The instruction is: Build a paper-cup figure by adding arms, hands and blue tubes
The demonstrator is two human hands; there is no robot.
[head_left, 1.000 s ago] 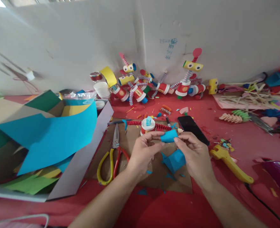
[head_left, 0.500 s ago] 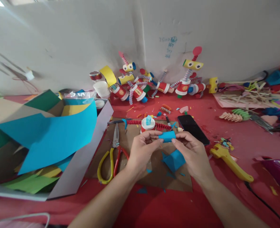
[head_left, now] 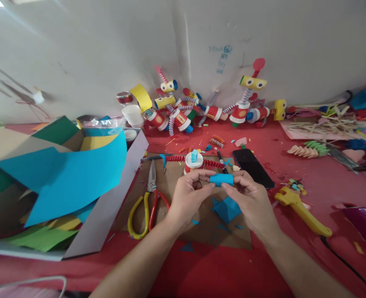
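Note:
A small blue paper tube (head_left: 222, 179) lies level between my two hands, above a brown cardboard sheet (head_left: 183, 238). My left hand (head_left: 191, 196) pinches its left end between thumb and fingers. At the other end my right hand (head_left: 251, 198) grips it the same way, thumb along the lower edge. Just behind them stands a paper cup body (head_left: 194, 160) with red folded paper arms and a light-blue folded strip on top. Below my right hand a blue paper piece (head_left: 228, 210) rests on the cardboard. Scissors (head_left: 151, 203) with yellow and red handles lie open left of my left hand.
A box (head_left: 108, 207) of coloured paper stands at the left. On the right are a black phone (head_left: 253, 167), a yellow glue gun (head_left: 304, 211) with a cord, and a purple object (head_left: 363, 225). Several paper-cup figures (head_left: 240, 111) line the wall. Paper scraps dot the red table.
The blue paper tube has shifted slightly to the right. My fingers have moved a little along it, and both hands keep hold.

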